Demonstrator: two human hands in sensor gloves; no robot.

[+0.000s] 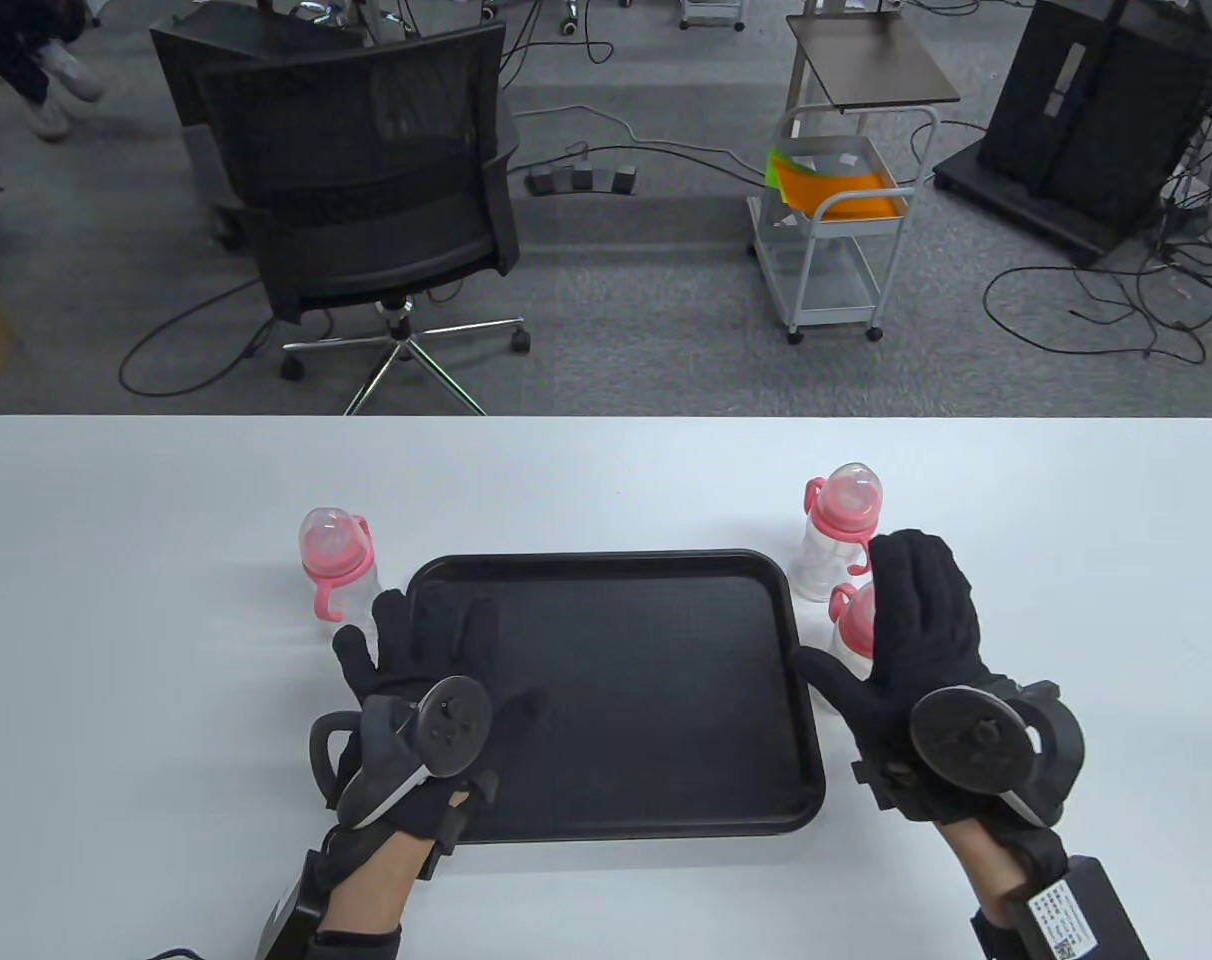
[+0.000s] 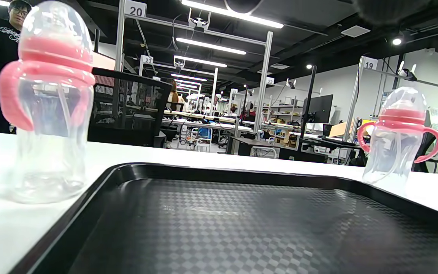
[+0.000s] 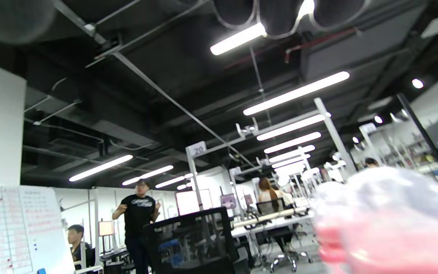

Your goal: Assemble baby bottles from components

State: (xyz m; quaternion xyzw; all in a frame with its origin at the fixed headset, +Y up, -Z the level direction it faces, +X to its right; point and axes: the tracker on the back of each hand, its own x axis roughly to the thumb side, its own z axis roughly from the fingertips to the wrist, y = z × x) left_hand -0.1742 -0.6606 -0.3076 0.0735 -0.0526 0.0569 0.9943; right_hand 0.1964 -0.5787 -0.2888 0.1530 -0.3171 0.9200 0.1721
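On the white table point(image 1: 606, 480), centre: black tray point(image 1: 616, 790), textured floor, nothing lying in it; the tray serves as landmark for all entries below

Item 1 — left bottle point(image 1: 334, 570), standing upright just off the tray's far-left corner; clear body, pink collar and handles, clear dome cap on; a straw-like tube shows inside in the left wrist view point(image 2: 51, 102), otherwise no contents

Item 2 — far bottle point(image 1: 838, 530), upright off the tray's far-right corner; same build, capped, body holds no liquid

Item 3 — near bottle point(image 1: 856, 625), beside the tray's right edge, nearer than item 2; largely hidden by the hand, only pink handle and part of the cap visible

Item 4 — left hand point(image 1: 421, 690), over the tray's near-left corner, fingers spread, gripping nothing; contact with the tray cannot be told

Item 5 — right hand point(image 1: 916, 640), right of the tray, fingers extended together above item 3, thumb out toward the tray rim; holds nothing that can be seen

Step, as judged: all three bottles look assembled; no loose parts visible. Likely next move: close the right hand around item 3 below the collar, clear of the handles, keeping it upright
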